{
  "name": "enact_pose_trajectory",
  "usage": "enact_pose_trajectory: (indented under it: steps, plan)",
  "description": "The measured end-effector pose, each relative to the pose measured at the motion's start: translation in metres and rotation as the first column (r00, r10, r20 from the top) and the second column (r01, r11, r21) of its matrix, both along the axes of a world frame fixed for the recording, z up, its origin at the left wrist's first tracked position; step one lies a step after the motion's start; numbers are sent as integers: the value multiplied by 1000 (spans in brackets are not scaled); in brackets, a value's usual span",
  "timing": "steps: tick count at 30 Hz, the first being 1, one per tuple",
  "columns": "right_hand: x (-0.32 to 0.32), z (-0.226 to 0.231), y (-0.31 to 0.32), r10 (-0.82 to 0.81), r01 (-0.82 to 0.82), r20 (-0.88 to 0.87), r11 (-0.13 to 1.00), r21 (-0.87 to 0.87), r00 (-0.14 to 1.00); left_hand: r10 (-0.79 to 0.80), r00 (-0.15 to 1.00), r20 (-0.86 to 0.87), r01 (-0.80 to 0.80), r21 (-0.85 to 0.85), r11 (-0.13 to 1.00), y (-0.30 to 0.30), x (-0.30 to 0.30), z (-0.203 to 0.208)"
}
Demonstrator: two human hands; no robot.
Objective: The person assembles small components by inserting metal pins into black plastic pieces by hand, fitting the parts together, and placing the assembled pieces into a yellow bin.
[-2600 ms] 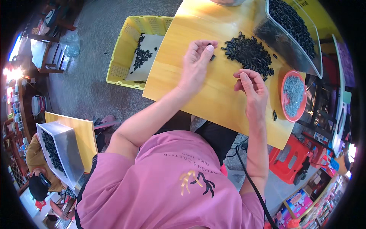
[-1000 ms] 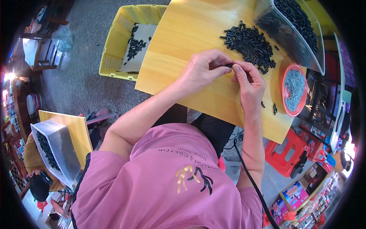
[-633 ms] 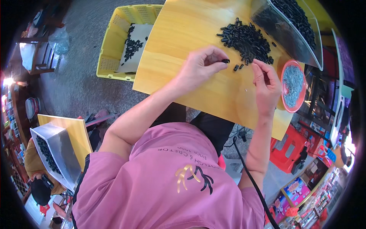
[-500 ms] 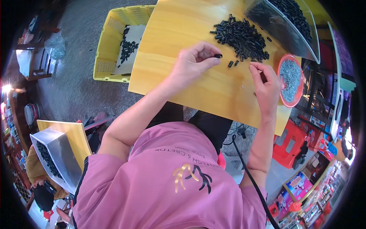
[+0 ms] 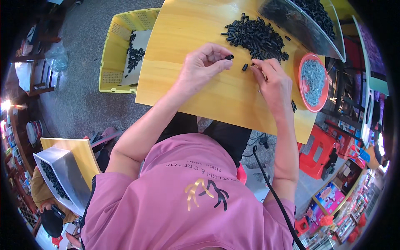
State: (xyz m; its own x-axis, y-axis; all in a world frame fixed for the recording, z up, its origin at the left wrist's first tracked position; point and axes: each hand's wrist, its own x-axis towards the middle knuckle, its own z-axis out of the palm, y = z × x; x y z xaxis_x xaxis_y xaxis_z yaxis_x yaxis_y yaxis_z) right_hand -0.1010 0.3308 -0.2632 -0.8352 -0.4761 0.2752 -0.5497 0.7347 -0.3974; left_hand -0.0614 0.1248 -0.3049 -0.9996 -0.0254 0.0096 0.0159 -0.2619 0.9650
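My left hand (image 5: 204, 66) is closed, pinching a small black cylindrical piece (image 5: 229, 57) between thumb and fingertips above the wooden table (image 5: 183, 37). To its right, my right hand (image 5: 273, 81) has thumb and index finger closed on another small black piece (image 5: 252, 64), mostly hidden by the fingertips. Between the two hands a loose black piece (image 5: 245, 67) lies on the table. Just beyond them is a heap of similar black pieces (image 5: 256, 37). A tiny shiny bit near my right palm is too small to name.
An orange-red bowl (image 5: 325, 89) of small silvery metal parts stands right of my right hand. Behind it, a clear bin (image 5: 304, 29) holds more black pieces. A yellow crate (image 5: 109, 62) with black pieces stands left of the table. A red stool (image 5: 314, 158) is at right.
My right hand has moved left from beside the bowl to the loose pieces and closed on one. My left hand still holds its black piece. The whole view has shifted slightly.
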Motion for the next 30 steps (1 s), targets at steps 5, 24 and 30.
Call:
enact_pose_trajectory:
  steps: [5,24,30]
  plan:
    - [-3,-4,-1,10,-8,-44,999,42,999,-12,1000,27,12,-18,1000,-2,1,5]
    - [31,34,-21,150,332,524,621,-710,839,-87,996,9,85,140,987,6,12,30]
    - [34,36,-23,250,311,503,541,-781,828,-81,996,-25,83,138,987,12,14,36]
